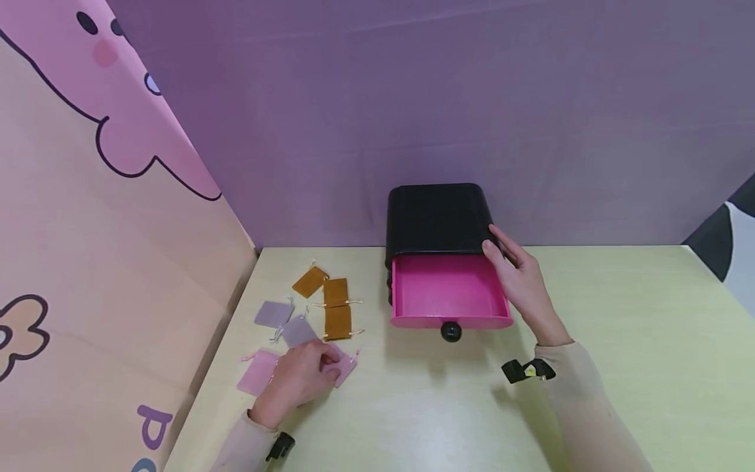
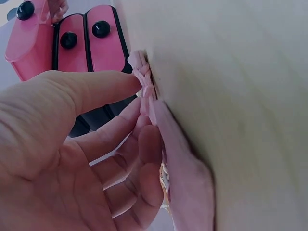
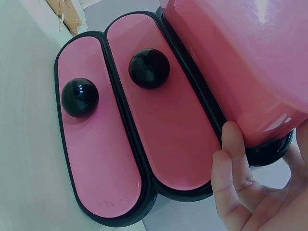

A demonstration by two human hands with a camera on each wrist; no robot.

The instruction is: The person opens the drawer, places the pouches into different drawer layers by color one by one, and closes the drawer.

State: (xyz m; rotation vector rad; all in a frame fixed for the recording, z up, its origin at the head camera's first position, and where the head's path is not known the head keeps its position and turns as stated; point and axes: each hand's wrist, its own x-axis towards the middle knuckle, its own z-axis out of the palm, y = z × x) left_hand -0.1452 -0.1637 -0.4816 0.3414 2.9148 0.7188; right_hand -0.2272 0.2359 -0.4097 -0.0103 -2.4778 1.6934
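My left hand (image 1: 303,372) is low over the pink drawstring pouch (image 1: 342,364). In the left wrist view its thumb and forefinger pinch the pouch's gathered neck (image 2: 146,79), while the other fingers are curled behind. My right hand (image 1: 522,282) holds the right side of a black drawer cabinet (image 1: 439,219), thumb at the front edge and fingers along the side. The cabinet's pink top drawer (image 1: 451,288) is pulled out with nothing inside. Two lower pink drawers with black knobs (image 3: 149,68) are closed in the right wrist view.
Left of the cabinet lie three brown pouches (image 1: 337,322), two grey pouches (image 1: 274,314) and another pink pouch (image 1: 257,372). A purple cloth (image 1: 448,118) hangs behind the table (image 1: 637,341), and a printed panel (image 1: 118,262) stands along its left side.
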